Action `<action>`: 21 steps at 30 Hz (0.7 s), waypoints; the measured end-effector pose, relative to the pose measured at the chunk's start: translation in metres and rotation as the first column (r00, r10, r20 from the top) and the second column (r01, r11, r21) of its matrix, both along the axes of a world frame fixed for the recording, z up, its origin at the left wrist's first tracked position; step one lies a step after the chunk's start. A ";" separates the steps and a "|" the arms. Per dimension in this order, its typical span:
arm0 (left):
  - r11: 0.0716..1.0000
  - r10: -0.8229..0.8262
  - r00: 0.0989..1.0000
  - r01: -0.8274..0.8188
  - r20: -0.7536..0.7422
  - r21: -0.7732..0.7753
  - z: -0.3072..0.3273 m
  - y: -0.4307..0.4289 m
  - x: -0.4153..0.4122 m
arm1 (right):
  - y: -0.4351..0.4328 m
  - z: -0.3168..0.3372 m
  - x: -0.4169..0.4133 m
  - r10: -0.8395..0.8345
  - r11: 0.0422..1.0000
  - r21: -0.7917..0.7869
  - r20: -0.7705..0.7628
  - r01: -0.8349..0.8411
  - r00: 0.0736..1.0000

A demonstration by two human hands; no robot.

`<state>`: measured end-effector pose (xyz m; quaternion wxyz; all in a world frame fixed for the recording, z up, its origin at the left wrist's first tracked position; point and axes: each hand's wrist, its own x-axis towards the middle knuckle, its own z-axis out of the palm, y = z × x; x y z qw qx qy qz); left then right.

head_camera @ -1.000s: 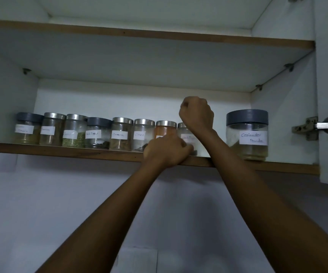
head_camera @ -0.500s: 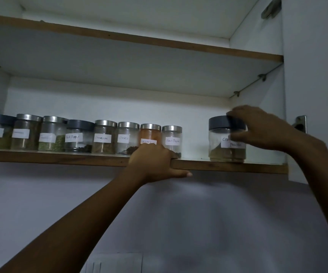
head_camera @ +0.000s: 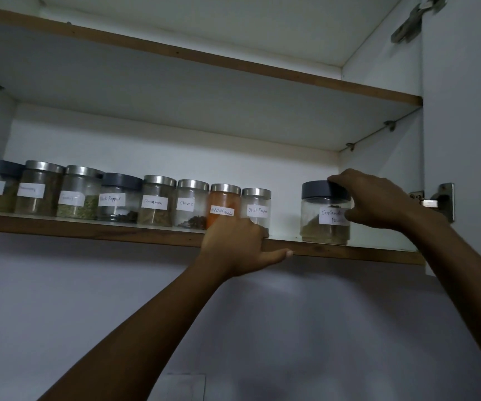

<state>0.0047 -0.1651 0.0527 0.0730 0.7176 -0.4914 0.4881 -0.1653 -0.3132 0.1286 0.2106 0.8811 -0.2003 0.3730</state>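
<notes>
A wide glass jar labelled coriander powder [head_camera: 318,218], with a dark grey lid, stands at the right end of the cupboard shelf [head_camera: 89,228]. My right hand [head_camera: 378,201] grips it from the right, fingers curled over the lid and thumb across the label. My left hand [head_camera: 239,244] holds the shelf's front edge, thumb underneath, fingers on top in front of the red chilli powder jar [head_camera: 224,202] and a black pepper jar [head_camera: 257,204].
A row of several labelled spice jars runs left along the shelf, among them cloves [head_camera: 191,202] and cinnamon [head_camera: 156,202]. An upper shelf [head_camera: 233,63] lies overhead. The open cupboard door with its hinge [head_camera: 435,202] stands close on the right.
My right hand left the small black pepper jar, moved right and took hold of the coriander jar. My left hand stays on the shelf edge. The view shifted right.
</notes>
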 end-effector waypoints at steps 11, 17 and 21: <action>0.998 -0.010 0.999 0.012 0.040 -0.054 -0.002 -0.004 0.001 | -0.035 0.021 0.060 -0.040 0.999 -0.037 -0.071 0.038 0.997; 0.995 -0.027 0.999 0.029 0.028 -0.092 -0.003 -0.004 0.002 | -0.054 0.029 0.089 -0.044 0.997 0.055 -0.120 0.051 0.992; 0.995 -0.043 0.998 0.046 0.034 -0.093 -0.004 -0.005 0.004 | -0.062 0.030 0.105 -0.026 0.991 0.123 -0.139 0.043 0.990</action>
